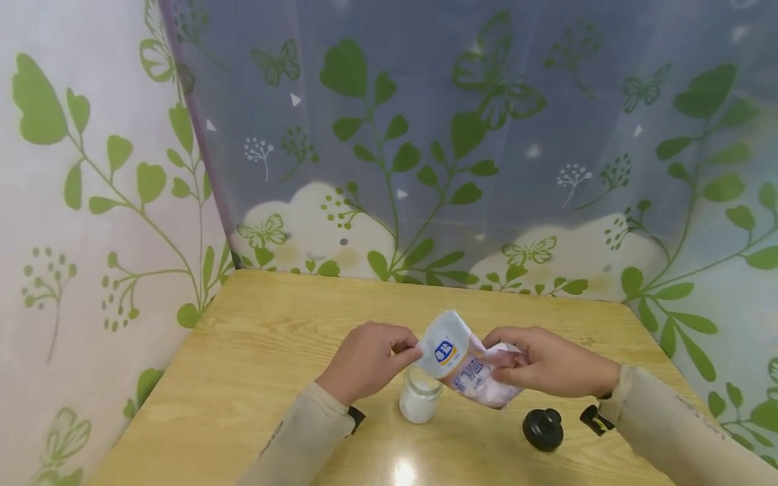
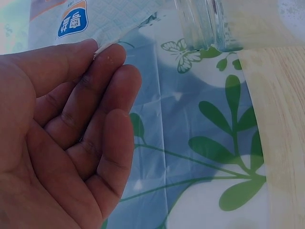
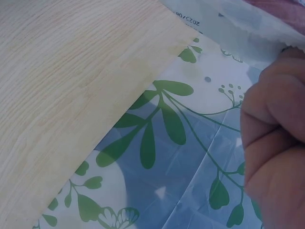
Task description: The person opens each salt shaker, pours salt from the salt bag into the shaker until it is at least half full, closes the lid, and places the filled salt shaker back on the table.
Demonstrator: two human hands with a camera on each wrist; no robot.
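A white and pink salt bag (image 1: 464,371) with a blue logo is held tilted just above the table, over the right side of a small glass jar (image 1: 419,405). White contents fill much of the jar, whose mouth is uncovered. My left hand (image 1: 369,358) pinches a corner of the bag between thumb and index finger; the left wrist view shows that pinched bag edge (image 2: 112,40) up close. At the bag's other end, my right hand (image 1: 556,362) grips the crumpled part. In the right wrist view, curled fingers (image 3: 276,129) are beside the bag's printed back.
A black lid (image 1: 543,430) with a raised knob lies on the wooden table (image 1: 273,337), right of the jar and near my right wrist. Curtains (image 1: 425,135) printed with leaves and butterflies stand behind the table and at both sides.
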